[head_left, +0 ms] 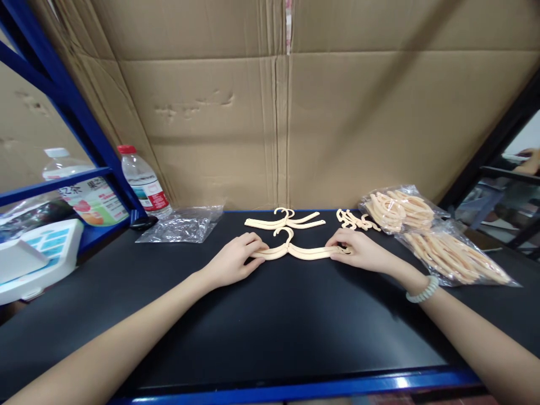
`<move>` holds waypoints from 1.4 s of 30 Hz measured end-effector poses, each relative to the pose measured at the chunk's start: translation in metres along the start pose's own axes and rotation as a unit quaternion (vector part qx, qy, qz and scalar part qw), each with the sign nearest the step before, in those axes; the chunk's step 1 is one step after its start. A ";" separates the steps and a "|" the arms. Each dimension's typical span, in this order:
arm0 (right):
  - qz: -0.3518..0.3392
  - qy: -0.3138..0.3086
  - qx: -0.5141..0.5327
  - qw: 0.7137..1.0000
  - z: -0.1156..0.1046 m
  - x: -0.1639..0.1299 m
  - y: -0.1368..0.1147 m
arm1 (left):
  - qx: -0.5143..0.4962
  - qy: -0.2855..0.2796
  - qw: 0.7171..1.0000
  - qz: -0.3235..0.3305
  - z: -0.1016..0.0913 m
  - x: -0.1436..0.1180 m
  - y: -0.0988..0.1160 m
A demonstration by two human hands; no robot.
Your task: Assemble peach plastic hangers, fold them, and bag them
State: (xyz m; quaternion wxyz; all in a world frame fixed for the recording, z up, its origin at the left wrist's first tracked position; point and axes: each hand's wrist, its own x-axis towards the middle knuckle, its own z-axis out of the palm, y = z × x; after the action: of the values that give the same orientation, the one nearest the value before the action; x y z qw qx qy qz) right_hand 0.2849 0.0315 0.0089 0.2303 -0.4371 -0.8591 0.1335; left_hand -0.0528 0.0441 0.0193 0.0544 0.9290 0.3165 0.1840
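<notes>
In the head view, both forearms rise from the lower corners and slant inward over the black table [270, 326], so that the hands meet a pale hanger [310, 254] at opposite ends. The hanger lies crosswise near the middle of the table, its hook pointing away from the person; whether it is one piece or two laid together cannot be told. The left hand [236, 260] comes in with its back upward and the wrist nearly straight, fingers bent, thumb and forefinger pinching the hanger's left end. The right hand [358, 250] mirrors it, the wrist turned slightly inward, the fingers closed on the right end, where a small curved piece shows at the fingertips. A pale green bracelet [423, 289] circles the right wrist. Just beyond the held hanger lie more hangers [264, 224], their arms spread to both sides and their hooks also pointing away. To the right of these, past the right hand, small hooks [358, 221] lie in a loose heap, and beside them two bags [458, 256] hold more pale parts. Left of the left hand, a crumpled wrapper [181, 226] rests near a red-capped bottle [145, 183], before a cardboard wall [202, 152].
</notes>
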 end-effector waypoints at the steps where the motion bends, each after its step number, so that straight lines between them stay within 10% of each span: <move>1: -0.001 0.002 0.003 1.000 0.000 0.000 0.001 | 0.001 0.002 1.000 -0.002 0.000 0.000 0.000; 20: 0.006 0.018 0.016 1.000 0.003 0.001 0.004 | 0.042 0.056 0.997 -0.032 -0.005 -0.001 -0.013; 29: 0.119 0.200 0.068 0.970 -0.006 0.003 0.008 | -0.014 0.222 0.963 -0.152 0.001 0.000 -0.024; 42: 0.187 0.262 0.126 0.938 -0.005 0.006 0.032 | -0.026 0.225 0.963 -0.148 0.001 -0.001 -0.025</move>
State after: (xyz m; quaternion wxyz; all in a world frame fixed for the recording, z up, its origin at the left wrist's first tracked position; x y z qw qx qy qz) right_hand 0.3059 0.0549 0.0008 0.4717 -0.5766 -0.6471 0.1620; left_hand -0.0674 0.0633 0.0126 0.0322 0.8044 0.4500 0.3867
